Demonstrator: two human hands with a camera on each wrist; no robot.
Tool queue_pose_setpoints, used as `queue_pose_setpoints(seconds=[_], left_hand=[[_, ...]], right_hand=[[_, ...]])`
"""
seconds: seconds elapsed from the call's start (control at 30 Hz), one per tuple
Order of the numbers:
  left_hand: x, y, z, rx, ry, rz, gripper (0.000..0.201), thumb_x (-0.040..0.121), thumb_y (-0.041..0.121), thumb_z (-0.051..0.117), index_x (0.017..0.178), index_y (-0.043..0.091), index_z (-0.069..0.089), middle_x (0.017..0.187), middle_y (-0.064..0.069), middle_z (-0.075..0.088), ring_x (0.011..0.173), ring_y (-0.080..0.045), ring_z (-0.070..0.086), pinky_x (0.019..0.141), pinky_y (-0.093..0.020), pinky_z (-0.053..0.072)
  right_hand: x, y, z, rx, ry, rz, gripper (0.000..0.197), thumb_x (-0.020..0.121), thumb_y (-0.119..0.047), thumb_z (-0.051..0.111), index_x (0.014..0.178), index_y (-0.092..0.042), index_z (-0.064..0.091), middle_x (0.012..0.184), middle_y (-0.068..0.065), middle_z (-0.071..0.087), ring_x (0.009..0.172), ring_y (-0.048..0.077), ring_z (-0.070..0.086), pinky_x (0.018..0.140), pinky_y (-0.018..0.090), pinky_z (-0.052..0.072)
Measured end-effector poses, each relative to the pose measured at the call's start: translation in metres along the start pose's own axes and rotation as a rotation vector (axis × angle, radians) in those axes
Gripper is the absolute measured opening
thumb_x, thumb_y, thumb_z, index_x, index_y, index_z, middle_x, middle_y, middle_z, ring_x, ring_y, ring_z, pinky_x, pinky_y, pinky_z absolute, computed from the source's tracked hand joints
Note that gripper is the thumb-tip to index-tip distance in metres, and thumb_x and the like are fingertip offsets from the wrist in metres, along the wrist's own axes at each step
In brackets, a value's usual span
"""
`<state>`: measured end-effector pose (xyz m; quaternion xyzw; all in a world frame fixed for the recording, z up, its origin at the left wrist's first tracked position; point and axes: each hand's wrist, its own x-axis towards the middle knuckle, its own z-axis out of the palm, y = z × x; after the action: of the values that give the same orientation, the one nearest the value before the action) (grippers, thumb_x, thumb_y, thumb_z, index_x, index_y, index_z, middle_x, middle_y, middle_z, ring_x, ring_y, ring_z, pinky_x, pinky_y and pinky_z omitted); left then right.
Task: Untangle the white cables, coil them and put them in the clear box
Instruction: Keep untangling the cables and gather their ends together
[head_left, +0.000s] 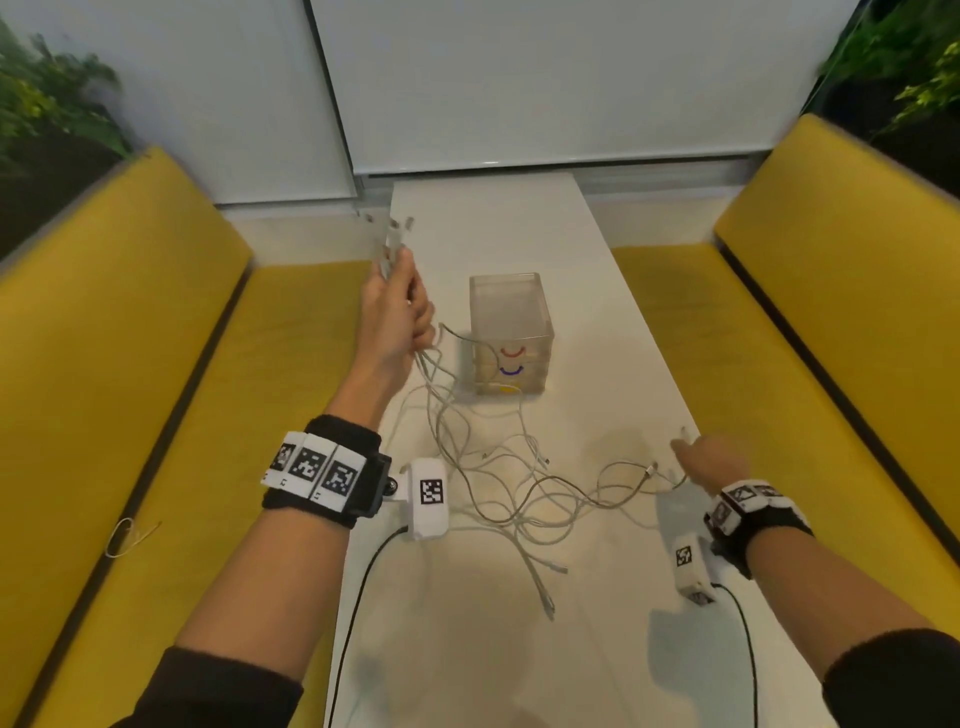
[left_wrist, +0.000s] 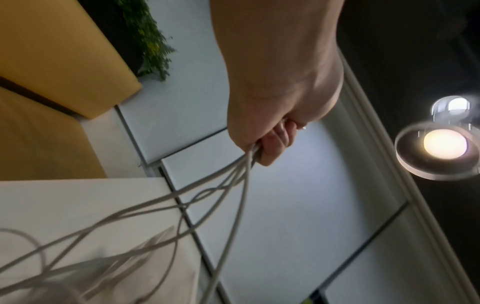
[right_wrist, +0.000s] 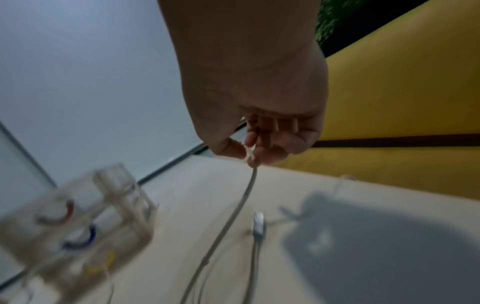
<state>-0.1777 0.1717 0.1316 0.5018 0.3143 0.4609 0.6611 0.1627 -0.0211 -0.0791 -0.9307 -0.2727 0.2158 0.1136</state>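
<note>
The left hand (head_left: 397, 312) is raised, its fingers (left_wrist: 275, 144) closed around several white cables (head_left: 498, 483) – their plugs stick out above the fist. The rest lies tangled on the counter (head_left: 597, 322), near the clear box (head_left: 511, 332). The right hand (head_left: 711, 462) pinches one cable end (right_wrist: 249, 153) between thumb and finger.

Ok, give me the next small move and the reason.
Probably draw the right hand away to the right, easing its pinched cable end out of the tangled white cables on the white table. The left hand holds several ends raised, and the clear plastic box holds no coil.
</note>
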Motion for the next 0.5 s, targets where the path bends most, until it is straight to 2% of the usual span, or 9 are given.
queue_pose_setpoints(seconds=[0.07,0.13,0.17,0.2,0.27,0.3,0.4,0.5], left_hand=[[0.000,0.022,-0.006,-0.038,0.057,0.056,0.028,0.109,0.033,0.040,0.084,0.020,0.041,0.057,0.004,0.030,0.042,-0.009,0.021,0.039,-0.026,0.013],[0.000,0.039,-0.010,-0.057,0.047,0.058,0.025,0.109,0.033,0.039,0.087,0.020,0.041,0.058,0.003,0.030,0.042,-0.009,0.020,0.038,-0.024,0.014],[0.000,0.045,-0.011,-0.048,0.017,0.032,0.025,0.109,0.032,0.039,0.087,0.020,0.041,0.059,0.003,0.030,0.042,-0.009,0.020,0.038,-0.024,0.013],[-0.001,0.048,-0.011,-0.027,-0.026,-0.008,0.025,0.109,0.032,0.039,0.087,0.019,0.042,0.059,0.002,0.029,0.042,-0.009,0.020,0.038,-0.024,0.012],[-0.003,0.047,-0.009,0.021,-0.126,-0.095,0.026,0.108,0.031,0.041,0.085,0.019,0.043,0.058,0.002,0.026,0.041,-0.008,0.019,0.039,-0.023,0.009],[-0.003,0.044,-0.009,0.038,-0.168,-0.131,0.026,0.108,0.030,0.042,0.084,0.019,0.043,0.056,0.003,0.025,0.040,-0.007,0.018,0.039,-0.022,0.007],[-0.002,0.031,-0.008,0.078,-0.237,-0.195,0.026,0.108,0.028,0.042,0.084,0.018,0.042,0.052,0.004,0.026,0.037,-0.006,0.018,0.038,-0.015,0.009],[-0.003,0.020,-0.011,0.090,-0.208,-0.241,0.027,0.108,0.028,0.041,0.083,0.017,0.040,0.053,0.003,0.024,0.038,-0.007,0.017,0.038,-0.016,0.008]], right_hand=[[-0.001,-0.003,-0.023,-0.002,0.012,-0.006,0.026,0.091,-0.026,0.057,0.086,0.000,0.051,0.083,0.019,0.061,0.070,0.030,0.059,0.059,0.033,0.045],[-0.004,-0.003,-0.028,-0.153,-0.139,-0.019,0.020,0.092,-0.020,0.056,0.091,0.000,0.057,0.092,0.017,0.066,0.082,0.032,0.068,0.067,0.036,0.052],[-0.007,-0.004,-0.026,-0.283,-0.246,-0.042,0.023,0.092,-0.024,0.056,0.093,-0.003,0.063,0.096,0.014,0.066,0.089,0.029,0.069,0.072,0.035,0.053],[-0.011,-0.005,-0.021,-0.407,-0.342,-0.060,0.027,0.091,-0.031,0.058,0.093,-0.007,0.070,0.099,0.011,0.068,0.089,0.024,0.068,0.075,0.032,0.052],[-0.020,-0.011,-0.011,-0.546,-0.453,-0.062,0.035,0.086,-0.044,0.062,0.091,-0.013,0.077,0.100,0.005,0.072,0.080,0.018,0.063,0.076,0.029,0.050],[-0.023,-0.017,-0.005,-0.596,-0.431,-0.078,0.037,0.085,-0.046,0.062,0.093,-0.013,0.076,0.099,0.004,0.072,0.081,0.019,0.063,0.078,0.029,0.051],[-0.024,-0.048,0.009,-0.616,-0.221,-0.223,0.032,0.089,-0.041,0.052,0.101,-0.014,0.066,0.104,0.005,0.068,0.086,0.023,0.062,0.077,0.031,0.052],[-0.020,-0.091,0.030,-0.408,-0.146,-0.495,0.027,0.092,-0.028,0.050,0.107,-0.010,0.064,0.109,0.011,0.066,0.100,0.030,0.062,0.082,0.035,0.050]])
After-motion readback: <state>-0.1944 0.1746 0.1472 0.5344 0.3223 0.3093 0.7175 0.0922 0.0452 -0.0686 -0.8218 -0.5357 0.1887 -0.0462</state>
